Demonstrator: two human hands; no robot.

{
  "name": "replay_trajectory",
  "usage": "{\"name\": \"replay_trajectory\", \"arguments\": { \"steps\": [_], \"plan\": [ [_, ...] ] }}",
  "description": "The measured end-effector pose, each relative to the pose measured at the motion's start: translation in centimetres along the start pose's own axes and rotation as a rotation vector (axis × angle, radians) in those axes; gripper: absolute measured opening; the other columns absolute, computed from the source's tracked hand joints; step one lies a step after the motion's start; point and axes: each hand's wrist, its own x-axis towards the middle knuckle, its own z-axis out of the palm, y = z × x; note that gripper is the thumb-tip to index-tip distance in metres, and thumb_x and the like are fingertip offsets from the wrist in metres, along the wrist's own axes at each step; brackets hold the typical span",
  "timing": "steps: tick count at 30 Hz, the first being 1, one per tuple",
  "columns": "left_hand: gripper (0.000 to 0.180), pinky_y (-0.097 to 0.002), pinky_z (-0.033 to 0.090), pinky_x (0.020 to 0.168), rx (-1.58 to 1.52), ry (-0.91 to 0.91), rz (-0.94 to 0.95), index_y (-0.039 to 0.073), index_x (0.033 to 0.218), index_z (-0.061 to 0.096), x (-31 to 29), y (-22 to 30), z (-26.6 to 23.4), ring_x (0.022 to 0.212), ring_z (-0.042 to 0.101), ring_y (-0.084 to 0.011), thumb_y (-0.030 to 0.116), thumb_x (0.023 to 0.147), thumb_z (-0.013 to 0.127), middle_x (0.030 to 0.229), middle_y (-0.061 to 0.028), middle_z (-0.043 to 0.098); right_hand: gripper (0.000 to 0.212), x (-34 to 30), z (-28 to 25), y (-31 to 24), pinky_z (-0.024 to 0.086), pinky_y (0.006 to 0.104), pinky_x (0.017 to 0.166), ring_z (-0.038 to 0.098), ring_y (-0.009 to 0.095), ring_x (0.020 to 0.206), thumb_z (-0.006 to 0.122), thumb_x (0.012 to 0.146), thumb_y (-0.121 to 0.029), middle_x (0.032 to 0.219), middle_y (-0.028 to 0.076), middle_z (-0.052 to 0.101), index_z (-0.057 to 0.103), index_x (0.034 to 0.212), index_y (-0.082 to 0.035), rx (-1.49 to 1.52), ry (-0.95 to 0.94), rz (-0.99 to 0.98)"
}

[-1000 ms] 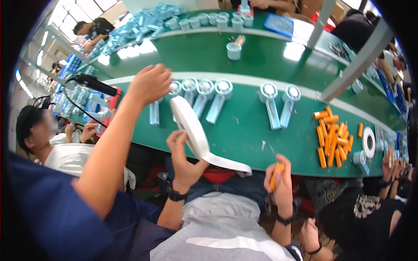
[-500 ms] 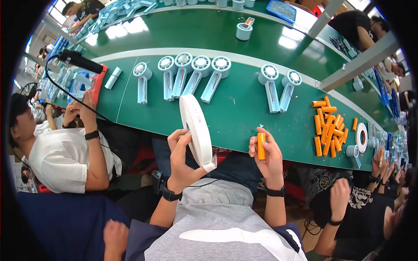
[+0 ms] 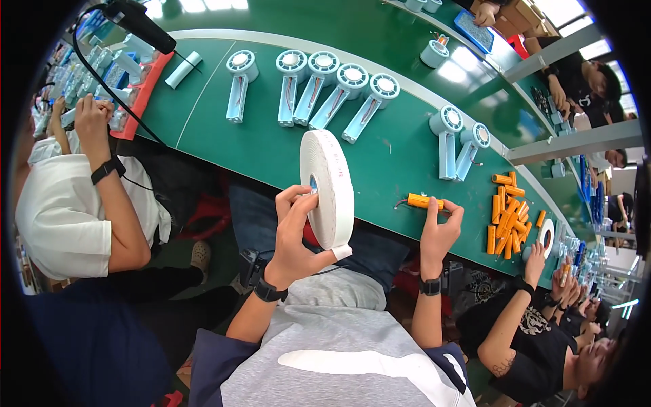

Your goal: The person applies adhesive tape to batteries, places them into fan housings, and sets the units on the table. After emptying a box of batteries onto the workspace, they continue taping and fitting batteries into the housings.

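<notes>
My left hand (image 3: 295,234) grips a large roll of white tape (image 3: 338,186), held upright with fingers in its core and the thumb by the loose tape end. In my right hand (image 3: 441,234) is an orange cylindrical battery (image 3: 422,201), pinched near one end over the table edge. It lies sideways, with short wires sticking out at its left end. Farther right rests a pile of the same orange batteries (image 3: 505,220). Ahead stand light-blue handheld fan bodies (image 3: 352,76) with round heads and open handles showing wires.
The green table (image 3: 264,152) has a pale raised border. A second white tape roll (image 3: 546,234) lies right of the pile, near a co-worker's hand (image 3: 536,263). A red bin (image 3: 146,95) and a black tool on a cable (image 3: 139,26) are at left. A metal post (image 3: 576,141) crosses at right.
The battery has turned from upright to sideways in my right hand, and its wires now show. The view has shifted and tilted. A co-worker's hand at right has come up to the second tape roll.
</notes>
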Motion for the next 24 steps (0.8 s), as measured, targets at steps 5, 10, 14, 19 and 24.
{"name": "replay_trajectory", "arguments": {
  "steps": [5,10,14,19,24],
  "plan": [
    [0.082,-0.041,0.047,0.086,0.004,-0.07,-0.009,0.001,0.124,0.053,-0.3,-0.7,-0.5,0.118,0.041,-0.0306,0.03,0.058,0.092,0.121,-0.0154,0.054,0.025,2.1,-1.5,0.3,0.049,0.0395,0.085,0.059,0.033,0.099,0.07,0.089,-0.01,0.108,0.015,0.061,0.057,0.108,-0.001,-0.436,-0.104,-0.563],
    [0.08,-0.0375,0.044,0.087,0.065,-0.052,-0.068,0.0,0.125,0.052,-0.8,-1.1,-0.9,0.109,0.045,-0.0279,0.026,0.059,0.089,0.115,-0.013,0.056,0.034,3.8,-2.3,-4.7,0.048,0.0394,0.08,0.058,0.031,0.095,0.072,0.083,-0.011,0.102,0.012,0.061,0.061,0.115,-0.006,-0.506,-0.589,-0.973],
    [0.083,-0.0404,0.046,0.081,0.029,-0.048,-0.044,-0.002,0.122,0.052,-0.4,-1.5,-0.9,0.099,0.046,-0.0297,0.032,0.058,0.091,0.112,-0.0158,0.056,0.04,6.6,-2.7,-5.0,0.048,0.0411,0.072,0.058,0.028,0.084,0.072,0.08,-0.011,0.099,0.01,0.062,0.06,0.118,-0.009,-0.715,-0.879,-0.993],
    [0.084,-0.0381,0.045,0.08,0.034,-0.054,0.025,-0.005,0.123,0.051,0.6,-1.6,-1.2,0.097,0.049,-0.0279,0.028,0.057,0.091,0.108,-0.0137,0.058,0.038,7.7,-2.2,-6.8,0.047,0.0352,0.07,0.058,0.022,0.078,0.068,0.086,-0.01,0.094,0.01,0.061,0.058,0.122,-0.009,-0.846,-1.071,-0.87],
    [0.077,-0.0388,0.046,0.076,0.177,-0.019,0.054,-0.006,0.111,0.059,2.1,-1.0,-1.5,0.086,0.052,-0.0283,0.031,0.052,0.091,0.094,-0.013,0.062,0.031,4.2,-1.0,-10.4,0.039,0.0255,0.06,0.051,0.008,0.066,0.062,0.091,-0.007,0.081,0.003,0.057,0.055,0.121,-0.003,0.014,-0.925,-0.105]
  ]
}}
